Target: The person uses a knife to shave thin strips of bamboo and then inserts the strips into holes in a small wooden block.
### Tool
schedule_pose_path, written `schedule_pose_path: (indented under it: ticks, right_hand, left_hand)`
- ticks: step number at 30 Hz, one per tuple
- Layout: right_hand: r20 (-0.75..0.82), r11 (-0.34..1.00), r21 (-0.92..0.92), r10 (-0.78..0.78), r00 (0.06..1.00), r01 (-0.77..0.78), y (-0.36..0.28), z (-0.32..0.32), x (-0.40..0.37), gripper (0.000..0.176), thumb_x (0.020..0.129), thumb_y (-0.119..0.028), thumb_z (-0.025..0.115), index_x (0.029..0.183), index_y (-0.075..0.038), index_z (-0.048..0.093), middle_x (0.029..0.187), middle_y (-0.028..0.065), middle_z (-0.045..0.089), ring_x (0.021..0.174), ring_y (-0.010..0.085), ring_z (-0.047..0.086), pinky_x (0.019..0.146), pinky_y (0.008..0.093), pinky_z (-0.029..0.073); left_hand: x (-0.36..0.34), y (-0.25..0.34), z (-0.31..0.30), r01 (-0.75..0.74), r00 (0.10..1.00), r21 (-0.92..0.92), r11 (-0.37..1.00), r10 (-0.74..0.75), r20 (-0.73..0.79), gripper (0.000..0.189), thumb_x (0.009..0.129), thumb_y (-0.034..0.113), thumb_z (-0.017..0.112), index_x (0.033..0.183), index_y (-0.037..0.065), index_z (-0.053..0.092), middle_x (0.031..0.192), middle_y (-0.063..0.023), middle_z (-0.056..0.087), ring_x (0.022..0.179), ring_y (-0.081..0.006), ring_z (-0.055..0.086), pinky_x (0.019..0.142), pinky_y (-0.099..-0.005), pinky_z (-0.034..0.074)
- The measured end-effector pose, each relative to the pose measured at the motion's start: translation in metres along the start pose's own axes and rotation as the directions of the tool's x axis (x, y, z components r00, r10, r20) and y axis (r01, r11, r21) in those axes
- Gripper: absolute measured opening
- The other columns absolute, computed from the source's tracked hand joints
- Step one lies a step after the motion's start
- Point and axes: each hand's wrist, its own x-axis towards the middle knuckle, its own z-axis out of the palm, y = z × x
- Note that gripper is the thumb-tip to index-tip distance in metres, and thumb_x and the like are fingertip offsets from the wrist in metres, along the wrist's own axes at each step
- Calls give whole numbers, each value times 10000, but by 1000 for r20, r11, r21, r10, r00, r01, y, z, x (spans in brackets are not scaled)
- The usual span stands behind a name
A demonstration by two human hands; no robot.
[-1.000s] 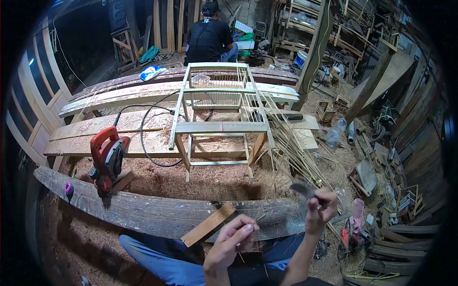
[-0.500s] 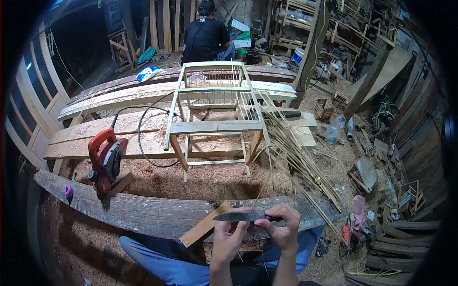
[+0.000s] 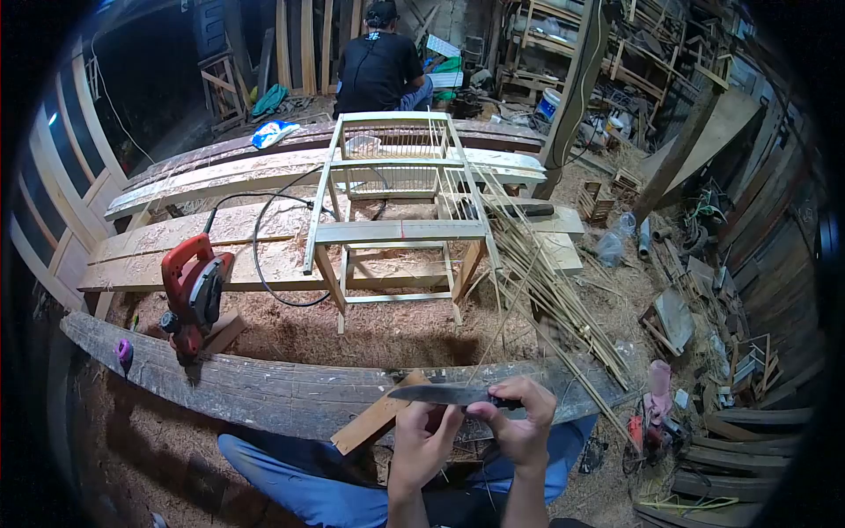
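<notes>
Close to the body, above the near edge of the surface [image 3: 264, 389], the knife [image 3: 431, 394] is gripped at its handle by the closed fingers of the right hand [image 3: 525, 424]. By the curled fingers of the left hand [image 3: 419, 451], a thin strip [image 3: 487, 349] appears pinched beneath the blade. The strip looks light, springy and easily split, best held near the knife; the stiff blade is best avoided. Beyond, movement is bounded by the wooden frame [image 3: 400, 231].

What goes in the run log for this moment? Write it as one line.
Right hand: grips knife | Left hand: pinches thin strip by the knife | Red power tool: near plank | Wooden frame: beyond plank
</notes>
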Motion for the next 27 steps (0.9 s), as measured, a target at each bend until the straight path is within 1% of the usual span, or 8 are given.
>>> schedule_pose_path:
  ticks: [4, 11, 17, 19, 20, 22, 26, 27]
  right_hand:
    - [51, 999, -32, -17, 999, 19, -5, 3, -1, 387, 667, -322, 920, 796, -83, 645, 736, 70, 709, 648, 244, 683, 570, 337, 493]
    - [53, 1000, -19, -14, 999, 15, -7, 6, 0, 393, 660, -317, 923, 796, -84, 636, 734, 66, 709, 650, 242, 686, 576, 332, 491]
    - [23, 997, 39, -68, 997, 67, -2, 2, 0, 400, 655, -335, 923, 799, -91, 640, 736, 70, 712, 660, 246, 700, 578, 328, 490]
    - [16, 995, 33, -98, 995, 97, 0, 0, 2, 400, 653, -343, 923, 799, -95, 645, 735, 71, 712, 664, 247, 703, 579, 328, 491]
    - [16, 995, 14, -103, 995, 103, 0, -1, 2, 399, 654, -351, 922, 797, -97, 649, 731, 68, 711, 665, 248, 702, 585, 329, 492]
    - [19, 994, -5, -110, 994, 110, 3, -4, 3, 398, 654, -360, 920, 795, -99, 654, 727, 66, 711, 666, 249, 701, 591, 330, 493]
    - [23, 994, -62, -86, 996, 88, 10, -7, 0, 404, 652, -351, 927, 791, -88, 654, 725, 64, 699, 678, 228, 680, 619, 321, 491]
    - [25, 993, -82, -79, 997, 81, 10, -7, 0, 413, 649, -338, 936, 788, -78, 647, 725, 66, 686, 697, 211, 668, 643, 308, 496]
  left_hand:
    - [2, -3, 2, -121, 992, 39, 992, 121, -17, 212, 923, -14, 679, 1135, -34, 678, 929, -45, 709, 875, -105, 667, 755, -259, 531]
    - [0, -4, 1, -164, 977, 239, 957, 191, -93, 239, 865, -52, 700, 1101, -22, 715, 917, -97, 732, 881, -149, 701, 773, -280, 546]
    - [0, -3, -2, -254, 962, 233, 939, 270, -37, 252, 828, -45, 721, 1076, -4, 730, 898, -116, 732, 812, -166, 710, 714, -290, 536]
    - [1, 0, 0, -355, 927, 256, 899, 375, -30, 249, 827, -29, 726, 1073, 7, 731, 872, -111, 723, 750, -189, 704, 664, -302, 522]
    - [-1, 3, 0, -354, 927, 257, 899, 374, -31, 249, 827, -29, 726, 1073, 7, 731, 872, -111, 723, 750, -189, 704, 664, -302, 522]
    - [-6, 15, 1, -164, 984, 360, 918, 178, -8, 105, 902, -53, 668, 1006, -50, 684, 881, -41, 691, 832, -124, 656, 714, -273, 517]
    - [-3, 15, 7, -240, 961, 422, 874, 276, -26, 116, 878, -47, 681, 993, -41, 687, 855, -40, 685, 786, -116, 650, 681, -274, 507]
    - [-2, 14, 9, -250, 954, 428, 868, 296, -44, 125, 854, -34, 696, 978, -21, 691, 841, -82, 692, 731, -168, 667, 651, -303, 512]
